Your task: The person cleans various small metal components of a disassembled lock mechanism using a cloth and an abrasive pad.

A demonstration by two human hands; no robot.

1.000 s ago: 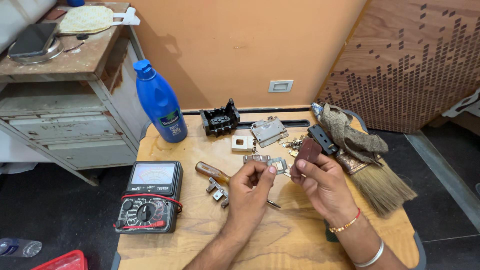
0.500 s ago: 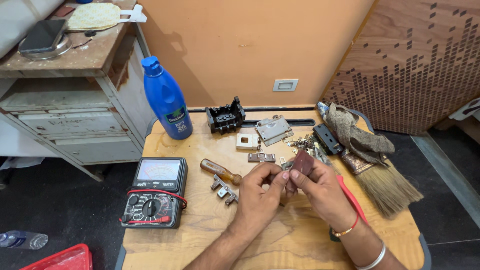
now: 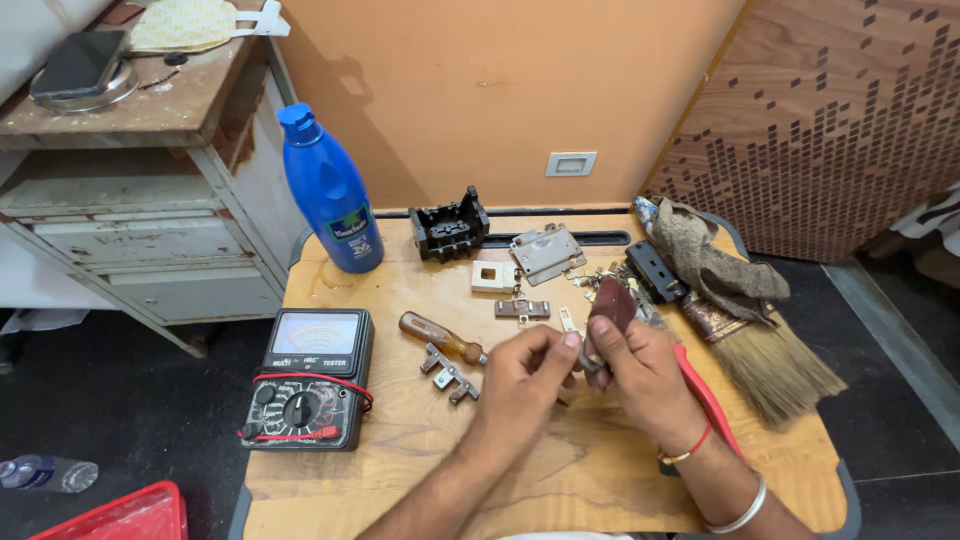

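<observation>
Left hand [image 3: 528, 372] pinches one end of a small metal strip [image 3: 570, 325], mostly hidden by fingers; its long axis tilts up-left; right hand [image 3: 640, 368] grips a dark brown scrap [image 3: 612, 303] above the worktop [image 3: 400, 290] centre; both hands sit closer together than earlier; multimeter [image 3: 306, 380] unmoved.

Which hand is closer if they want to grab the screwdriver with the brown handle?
Probably the left hand. The screwdriver lies just to its left on the table, with nothing between. The right hand sits farther away and is holding a piece of dark sandpaper.
</observation>
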